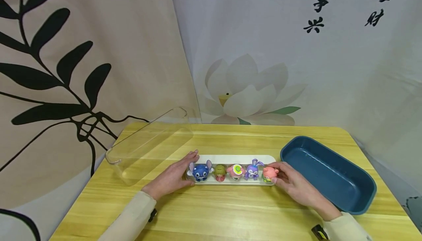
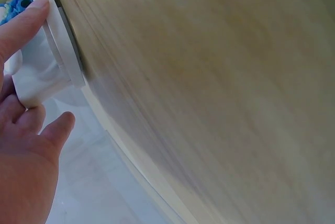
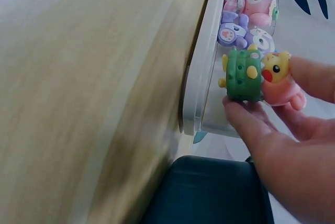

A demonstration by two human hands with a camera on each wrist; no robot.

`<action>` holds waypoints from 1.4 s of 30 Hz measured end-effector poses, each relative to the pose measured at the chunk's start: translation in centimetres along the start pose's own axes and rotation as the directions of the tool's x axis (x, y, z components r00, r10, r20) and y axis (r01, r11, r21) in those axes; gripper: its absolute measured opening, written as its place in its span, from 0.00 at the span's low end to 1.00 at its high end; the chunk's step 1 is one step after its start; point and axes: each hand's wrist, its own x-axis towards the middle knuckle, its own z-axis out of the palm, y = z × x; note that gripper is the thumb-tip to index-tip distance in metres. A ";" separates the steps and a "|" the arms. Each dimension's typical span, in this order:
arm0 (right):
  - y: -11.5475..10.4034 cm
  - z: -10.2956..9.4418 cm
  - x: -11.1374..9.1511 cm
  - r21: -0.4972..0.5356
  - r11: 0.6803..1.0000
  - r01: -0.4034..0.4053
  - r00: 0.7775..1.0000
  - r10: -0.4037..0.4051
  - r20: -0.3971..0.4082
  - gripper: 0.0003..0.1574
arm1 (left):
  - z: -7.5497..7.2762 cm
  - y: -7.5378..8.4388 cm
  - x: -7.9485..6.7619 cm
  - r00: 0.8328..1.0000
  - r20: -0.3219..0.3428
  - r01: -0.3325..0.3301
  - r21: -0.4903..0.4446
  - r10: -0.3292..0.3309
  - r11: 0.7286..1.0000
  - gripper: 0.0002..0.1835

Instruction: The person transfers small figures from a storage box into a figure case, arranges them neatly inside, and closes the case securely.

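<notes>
A long white tray lies on the table with a row of small toy figures in it. From the left come a blue figure, a green-brown one, a pink one with a yellow-green swirl and a purple long-eared one. My left hand holds the tray's left end, thumb at the front corner. At the right end, my right hand pinches a pink figure with a green base between thumb and fingers. In the right wrist view this figure is tilted over the tray's end.
A deep blue rectangular bin stands right of the tray, beside my right forearm. At the table's back left a clear plastic cover leans. Patterned cloth hangs behind the wooden table.
</notes>
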 end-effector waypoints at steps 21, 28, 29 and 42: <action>0.1 0.5 0.2 -0.047 0.997 -0.057 0.995 0.053 -0.083 0.23 | 0.1 0.0 0.1 1.000 0.013 0.018 0.009 -0.018 1.000 0.50; 0.3 0.6 0.3 -0.074 0.996 -0.046 0.994 0.039 -0.103 0.23 | 0.0 -0.1 0.1 0.999 0.019 0.027 0.006 -0.027 1.000 0.50; 0.3 0.6 0.3 -0.074 0.996 -0.046 0.994 0.039 -0.104 0.23 | 0.0 -0.1 0.1 0.999 0.019 0.026 0.006 -0.026 1.000 0.50; 0.1 0.8 0.6 0.000 0.997 -0.077 0.992 0.076 -0.098 0.26 | 0.0 0.0 0.1 0.999 0.019 0.027 0.008 -0.027 1.000 0.49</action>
